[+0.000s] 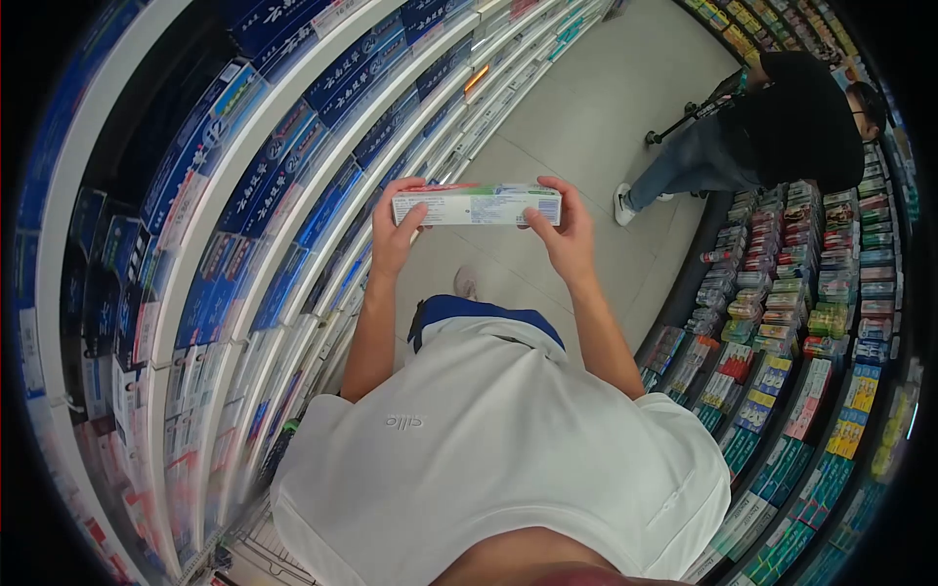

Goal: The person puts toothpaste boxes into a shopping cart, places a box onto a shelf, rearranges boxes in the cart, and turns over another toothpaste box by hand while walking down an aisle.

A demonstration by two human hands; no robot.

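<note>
Held level in front of my body is a long, narrow toothpaste box (479,208), mostly white with small print on the side facing me and red and green along its top edge. My left hand (396,230) grips its left end, thumb on the printed face. The right end is pinched by my right hand (565,227), the thumb pressed near a barcode. Both hands are closed on the box, and the fingers behind it are partly hidden.
Shelves (244,127) with blue and white boxes curve along my left. On the right, another rack (782,293) carries many small colourful packs. A person in a dark top (796,117) stands beside it, over the pale tiled floor (576,127).
</note>
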